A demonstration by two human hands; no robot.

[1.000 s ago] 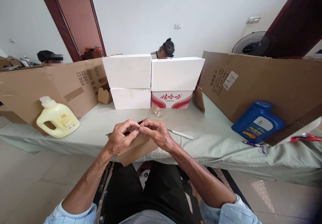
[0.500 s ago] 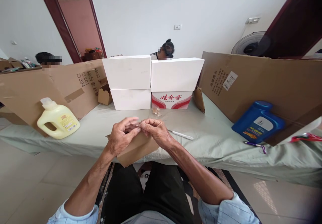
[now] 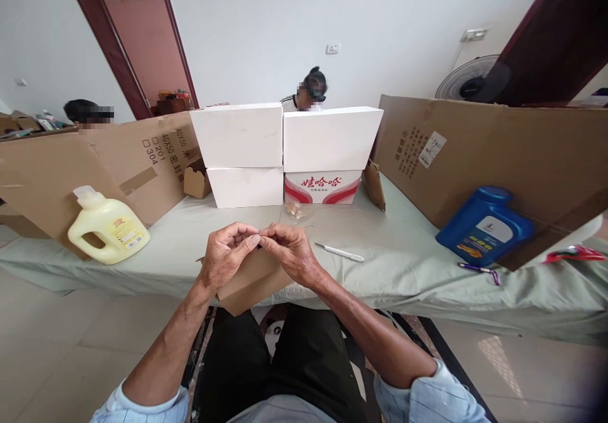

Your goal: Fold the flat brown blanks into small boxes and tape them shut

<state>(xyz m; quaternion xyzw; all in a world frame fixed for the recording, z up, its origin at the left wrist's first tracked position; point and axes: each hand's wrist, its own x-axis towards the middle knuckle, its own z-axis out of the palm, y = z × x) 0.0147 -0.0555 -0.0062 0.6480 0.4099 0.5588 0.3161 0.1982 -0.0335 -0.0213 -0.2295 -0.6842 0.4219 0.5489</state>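
My left hand (image 3: 228, 253) and my right hand (image 3: 291, 252) meet fingertip to fingertip above a brown cardboard box (image 3: 256, 284) at the table's near edge. Both are closed in a pinch, thumbs almost touching. Whatever lies between the fingertips is too small to make out. To the right of my right hand lies a white pen-like craft knife (image 3: 339, 252) with a thin dark tip. Beyond my hands, a small clear plastic bag (image 3: 295, 210) with tan bits in it rests against the stacked boxes.
White boxes (image 3: 237, 137) are stacked at the middle back, one with red print (image 3: 323, 187). A yellow jug (image 3: 109, 227) stands left, a blue bottle (image 3: 485, 225) right, beside a purple pen (image 3: 479, 268). Cardboard panels (image 3: 494, 157) flank the green cloth. Two people sit beyond.
My left fingers, spread and blurred earlier, have curled in to meet the right ones. Both hands have shifted slightly left in view. The things on the table stay where they were.
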